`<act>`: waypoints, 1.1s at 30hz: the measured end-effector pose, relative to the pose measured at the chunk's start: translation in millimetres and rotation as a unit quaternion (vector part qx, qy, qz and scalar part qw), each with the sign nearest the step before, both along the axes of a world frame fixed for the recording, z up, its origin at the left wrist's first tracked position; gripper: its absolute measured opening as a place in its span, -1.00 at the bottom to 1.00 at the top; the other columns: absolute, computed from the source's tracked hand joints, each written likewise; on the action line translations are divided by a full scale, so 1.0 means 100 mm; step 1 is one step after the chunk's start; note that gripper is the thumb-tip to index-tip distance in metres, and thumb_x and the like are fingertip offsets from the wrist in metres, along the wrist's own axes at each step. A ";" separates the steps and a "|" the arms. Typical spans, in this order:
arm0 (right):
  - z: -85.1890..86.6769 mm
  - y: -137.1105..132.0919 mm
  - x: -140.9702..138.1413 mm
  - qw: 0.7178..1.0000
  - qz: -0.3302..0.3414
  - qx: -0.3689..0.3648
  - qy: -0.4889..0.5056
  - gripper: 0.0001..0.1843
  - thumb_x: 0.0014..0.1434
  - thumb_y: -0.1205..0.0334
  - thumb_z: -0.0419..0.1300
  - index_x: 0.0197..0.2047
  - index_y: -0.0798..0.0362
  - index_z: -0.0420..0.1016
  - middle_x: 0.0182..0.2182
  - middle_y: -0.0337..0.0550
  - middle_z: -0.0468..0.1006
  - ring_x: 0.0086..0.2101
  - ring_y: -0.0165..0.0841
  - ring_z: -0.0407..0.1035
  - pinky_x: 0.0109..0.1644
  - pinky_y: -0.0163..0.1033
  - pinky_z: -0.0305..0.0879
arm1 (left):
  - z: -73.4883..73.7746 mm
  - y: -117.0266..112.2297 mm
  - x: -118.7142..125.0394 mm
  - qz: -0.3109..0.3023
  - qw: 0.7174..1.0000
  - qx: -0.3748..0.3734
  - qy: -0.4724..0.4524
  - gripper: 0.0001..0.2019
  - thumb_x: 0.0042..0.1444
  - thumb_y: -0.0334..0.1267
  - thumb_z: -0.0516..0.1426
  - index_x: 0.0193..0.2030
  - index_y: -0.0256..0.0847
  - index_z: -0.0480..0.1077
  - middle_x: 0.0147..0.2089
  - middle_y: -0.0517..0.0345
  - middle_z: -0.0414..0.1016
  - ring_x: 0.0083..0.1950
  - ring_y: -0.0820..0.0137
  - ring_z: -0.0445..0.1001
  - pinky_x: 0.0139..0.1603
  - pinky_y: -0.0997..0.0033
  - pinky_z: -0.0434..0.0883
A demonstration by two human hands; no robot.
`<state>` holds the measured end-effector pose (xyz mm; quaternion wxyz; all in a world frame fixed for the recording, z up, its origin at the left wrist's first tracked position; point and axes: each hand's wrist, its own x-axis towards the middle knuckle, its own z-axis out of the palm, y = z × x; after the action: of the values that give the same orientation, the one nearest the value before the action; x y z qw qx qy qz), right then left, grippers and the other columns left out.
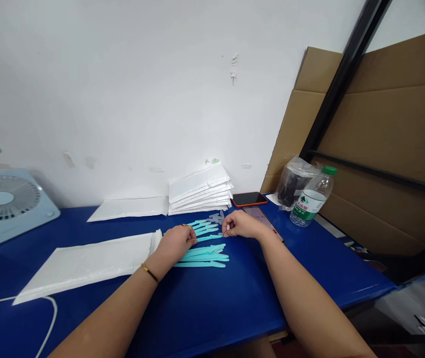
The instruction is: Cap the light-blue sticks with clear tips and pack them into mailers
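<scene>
Several thin teal plastic strips (207, 256) lie fanned out on the blue table (212, 308). My left hand (177, 242) rests on their left ends, fingers curled down onto them; a ring and a gold bracelet show. My right hand (240, 224) sits at the right end of the upper strips, fingers pinched together on something small that I cannot make out. A few greyish strips (216, 217) lie just beyond, between the hands.
A white padded mailer (89, 263) lies left of the strips, another (130, 208) by the wall beside a stack of mailers (200, 191). Two phones (249, 199), a water bottle (312, 198), a bagged dark item (293, 184), a fan (5, 204), a white cable (50, 318) and cardboard sheets (387, 139) surround them.
</scene>
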<state>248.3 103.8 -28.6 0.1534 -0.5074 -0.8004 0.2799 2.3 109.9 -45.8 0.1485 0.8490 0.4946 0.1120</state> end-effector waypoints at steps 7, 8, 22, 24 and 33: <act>-0.09 0.02 -0.27 0.996 -0.010 0.063 0.054 -0.85 -0.06 0.23 0.23 -0.38 0.10 0.51 -0.53 -0.23 0.48 -0.49 -0.46 0.34 -0.42 -0.42 0.19 | 0.14 -0.01 -0.05 0.002 0.999 0.034 0.008 -0.87 0.06 -0.23 0.05 -0.35 -0.17 0.39 -0.29 0.14 0.48 -0.25 0.37 0.42 -0.29 0.45 0.26; -0.09 0.03 -0.29 0.995 -0.012 0.075 0.064 -0.86 -0.05 0.23 0.22 -0.38 0.10 0.50 -0.52 -0.23 0.48 -0.49 -0.46 0.34 -0.41 -0.42 0.19 | 0.15 0.00 -0.07 0.006 0.999 0.043 0.009 -0.87 0.05 -0.23 0.04 -0.34 -0.17 0.39 -0.29 0.14 0.48 -0.25 0.37 0.42 -0.28 0.44 0.26; -0.14 0.14 0.03 0.977 -0.091 0.182 -0.062 -0.89 -0.05 0.29 0.20 -0.38 0.08 0.51 -0.37 -0.15 0.46 -0.36 -0.39 0.33 -0.28 -0.36 0.16 | 0.21 -0.15 -0.07 -0.135 0.991 -0.018 -0.001 -0.74 -0.05 -0.02 0.11 -0.31 -0.11 0.42 -0.28 0.19 0.45 -0.27 0.39 0.39 -0.31 0.48 0.27; -0.19 0.16 -0.03 0.973 -0.087 0.194 -0.090 -0.90 -0.03 0.30 0.18 -0.38 0.08 0.50 -0.34 -0.12 0.45 -0.34 -0.38 0.32 -0.26 -0.36 0.16 | 0.18 -0.18 -0.05 -0.137 0.990 -0.021 0.002 -0.76 -0.05 -0.04 0.12 -0.31 -0.12 0.41 -0.31 0.20 0.45 -0.29 0.40 0.38 -0.32 0.48 0.26; -0.15 0.13 -0.05 0.975 -0.109 0.191 0.020 -0.90 0.04 0.30 0.07 -0.37 0.09 0.39 -0.44 -0.20 0.43 -0.45 -0.45 0.28 -0.35 -0.38 0.16 | 0.14 -0.10 -0.05 -0.060 0.996 -0.043 -0.056 -0.78 0.04 -0.08 0.02 -0.36 -0.17 0.36 -0.41 0.18 0.42 -0.38 0.41 0.35 -0.41 0.48 0.19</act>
<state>243.8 116.4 -43.4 0.2931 -0.5469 -0.7760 0.1133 -2.4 99.7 -31.8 0.2193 0.8623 0.4379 0.1288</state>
